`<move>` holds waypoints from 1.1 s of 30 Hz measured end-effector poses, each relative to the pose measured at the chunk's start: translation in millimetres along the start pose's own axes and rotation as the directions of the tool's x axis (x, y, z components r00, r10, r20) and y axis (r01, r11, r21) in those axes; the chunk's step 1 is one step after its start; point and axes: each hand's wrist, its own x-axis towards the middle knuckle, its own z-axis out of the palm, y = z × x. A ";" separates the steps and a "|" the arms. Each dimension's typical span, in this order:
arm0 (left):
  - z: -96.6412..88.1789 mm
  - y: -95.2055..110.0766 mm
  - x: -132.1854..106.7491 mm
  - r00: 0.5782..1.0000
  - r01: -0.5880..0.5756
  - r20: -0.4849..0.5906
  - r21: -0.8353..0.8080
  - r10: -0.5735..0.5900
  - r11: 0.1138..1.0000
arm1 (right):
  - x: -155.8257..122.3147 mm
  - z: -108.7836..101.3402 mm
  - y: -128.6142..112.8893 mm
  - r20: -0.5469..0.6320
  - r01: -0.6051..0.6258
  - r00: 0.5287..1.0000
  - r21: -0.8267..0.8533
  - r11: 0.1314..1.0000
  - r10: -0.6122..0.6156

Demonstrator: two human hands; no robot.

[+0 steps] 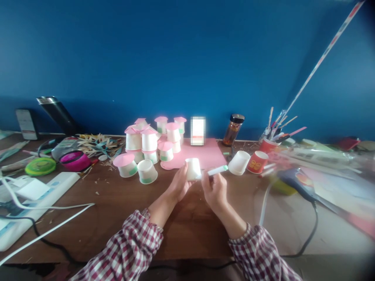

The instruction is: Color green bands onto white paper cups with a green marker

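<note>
My left hand grips a small white paper cup, held upside down above the brown table. My right hand pinches a white marker with a green end, its tip against the cup's side. Both hands hover just in front of a pink paper sheet. Behind and to the left stands a cluster of several white cups with pink tops.
An overturned white cup and a red cup lie to the right, near a red cup of sticks and pens. A glue gun with cable rests at right. A power strip with cords, tape rolls and a pink bowl sit at left.
</note>
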 end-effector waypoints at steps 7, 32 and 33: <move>-1.1 -2.2 3.0 0.997 0.026 -0.070 -0.008 -0.027 1.000 | 0.1 -2.2 -0.2 -0.024 -0.086 0.996 0.033 0.996 0.087; -1.1 -1.8 1.2 0.999 0.004 -0.041 0.009 -0.003 1.000 | 0.8 -0.7 2.7 -0.027 -0.083 0.996 -0.014 0.996 0.083; -0.4 -1.3 1.1 0.999 0.004 -0.045 0.005 -0.003 1.000 | 1.1 -0.9 2.6 -0.032 -0.083 0.996 -0.013 0.997 0.082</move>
